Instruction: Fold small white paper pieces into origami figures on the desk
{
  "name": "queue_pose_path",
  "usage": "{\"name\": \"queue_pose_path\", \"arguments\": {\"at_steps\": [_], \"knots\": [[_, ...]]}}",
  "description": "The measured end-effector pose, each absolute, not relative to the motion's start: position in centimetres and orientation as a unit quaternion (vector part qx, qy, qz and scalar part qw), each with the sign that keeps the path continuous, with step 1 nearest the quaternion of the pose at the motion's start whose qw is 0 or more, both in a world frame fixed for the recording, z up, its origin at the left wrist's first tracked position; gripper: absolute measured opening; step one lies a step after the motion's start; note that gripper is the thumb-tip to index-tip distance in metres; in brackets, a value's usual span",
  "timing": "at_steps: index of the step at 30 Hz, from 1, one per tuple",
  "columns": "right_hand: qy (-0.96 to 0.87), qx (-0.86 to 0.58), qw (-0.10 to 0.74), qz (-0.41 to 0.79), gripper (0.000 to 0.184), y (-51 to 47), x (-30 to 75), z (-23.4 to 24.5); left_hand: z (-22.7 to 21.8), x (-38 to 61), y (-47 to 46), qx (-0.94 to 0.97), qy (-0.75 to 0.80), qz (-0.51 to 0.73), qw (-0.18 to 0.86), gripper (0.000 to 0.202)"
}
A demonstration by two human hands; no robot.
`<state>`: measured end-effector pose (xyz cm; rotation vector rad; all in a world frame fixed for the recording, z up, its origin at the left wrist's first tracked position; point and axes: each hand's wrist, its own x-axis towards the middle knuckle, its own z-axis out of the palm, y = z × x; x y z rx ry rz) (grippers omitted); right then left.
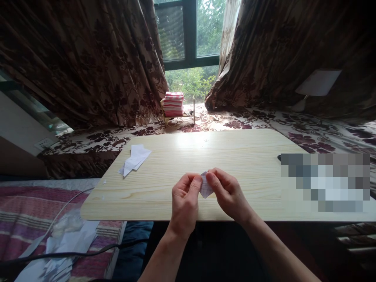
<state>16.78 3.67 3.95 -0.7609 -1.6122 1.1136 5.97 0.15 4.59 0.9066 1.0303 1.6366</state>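
A small folded piece of paper (206, 187), pale with faint lines, is pinched between my two hands just over the front part of the wooden table (147, 196). My left hand (186, 197) grips its left edge with thumb and curled fingers. On the opposite edge, my right hand (227, 192) pinches it in the same way. The paper comes to a point at its lower end; its upper part is partly hidden by my fingertips. Several overlapping white paper pieces (135, 158) lie on the table's left side.
A pixelated patch (326, 182) hides things on the table's right. Behind the table, a small rack (194, 111) holds folded striped cloths (174, 103), and a lamp (319, 82) stands at right. Loose papers (73, 241) and a dark cable (73, 254) lie lower left.
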Motion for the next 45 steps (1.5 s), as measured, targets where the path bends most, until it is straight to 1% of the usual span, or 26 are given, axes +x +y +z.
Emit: {"name": "queue_pose_path", "arguments": {"at_steps": [2, 7, 11, 15, 19, 22, 24, 27, 31, 45], "knots": [[-0.672, -0.319, 0.5, 0.443, 0.032, 3.8, 16.8, 3.6, 4.5, 5.8, 0.4, 0.354, 0.428, 0.675, 0.486, 0.017], [-0.7, -0.341, 0.491, 0.391, 0.03, 4.2, 17.0, 3.3, 4.5, 5.2, 0.9, 0.392, 0.466, 0.648, 0.458, 0.02], [-0.716, -0.347, 0.472, 0.379, 0.031, 4.5, 17.2, 3.2, 4.2, 4.9, 1.1, 0.367, 0.447, 0.658, 0.483, 0.019], [-0.723, -0.371, 0.455, 0.364, 0.034, 4.8, 17.6, 3.1, 4.2, 4.1, 0.7, 0.386, 0.456, 0.616, 0.512, 0.027], [-0.712, -0.383, 0.462, 0.365, 0.036, 4.6, 18.2, 2.7, 4.6, 3.8, 0.1, 0.408, 0.495, 0.564, 0.519, 0.016], [-0.692, -0.401, 0.471, 0.373, 0.029, 4.3, 18.8, 2.6, 4.9, 3.9, -0.2, 0.406, 0.505, 0.563, 0.514, 0.013], [-0.694, -0.409, 0.49, 0.333, 0.023, 4.0, 19.2, 2.9, 5.1, 3.9, -0.3, 0.399, 0.507, 0.567, 0.512, 0.011], [-0.741, -0.373, 0.495, 0.258, 0.027, 3.6, 19.5, 3.5, 5.2, 4.0, -0.3, 0.397, 0.498, 0.571, 0.518, 0.012], [-0.781, -0.347, 0.472, 0.216, 0.032, 3.3, 19.1, 3.9, 5.2, 4.0, -0.2, 0.405, 0.478, 0.575, 0.526, 0.012], [-0.769, -0.332, 0.473, 0.272, 0.03, 3.6, 18.5, 4.1, 5.1, 4.5, 0.2, 0.408, 0.465, 0.58, 0.53, 0.018]]}}
